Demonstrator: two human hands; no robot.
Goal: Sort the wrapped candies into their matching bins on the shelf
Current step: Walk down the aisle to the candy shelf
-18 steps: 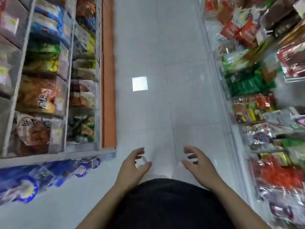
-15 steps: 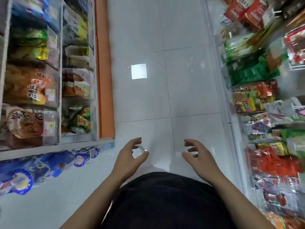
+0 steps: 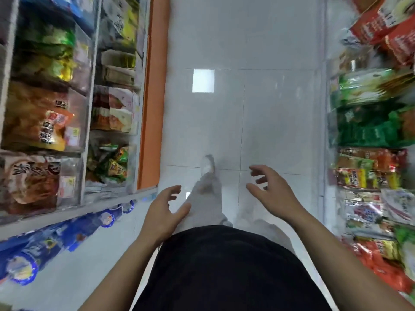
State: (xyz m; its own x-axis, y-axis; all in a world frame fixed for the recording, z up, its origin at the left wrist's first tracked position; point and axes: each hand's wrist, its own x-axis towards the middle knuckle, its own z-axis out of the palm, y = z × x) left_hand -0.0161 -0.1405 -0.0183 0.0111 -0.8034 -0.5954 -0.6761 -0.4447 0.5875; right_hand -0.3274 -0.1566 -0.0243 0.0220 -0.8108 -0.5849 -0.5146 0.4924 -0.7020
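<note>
**Empty hands: choose a wrapper before reaching**

The left grip (image 3: 165, 209) and the right grip (image 3: 269, 189) hover spread, fingers loosely curved, and hold nothing I can make out. Colourful wrapped candies (image 3: 112, 167) lie in clear plastic shelf bins (image 3: 74, 122) up and left of the left grip. It is probably best to stop, steady the view and match colours first.
</note>
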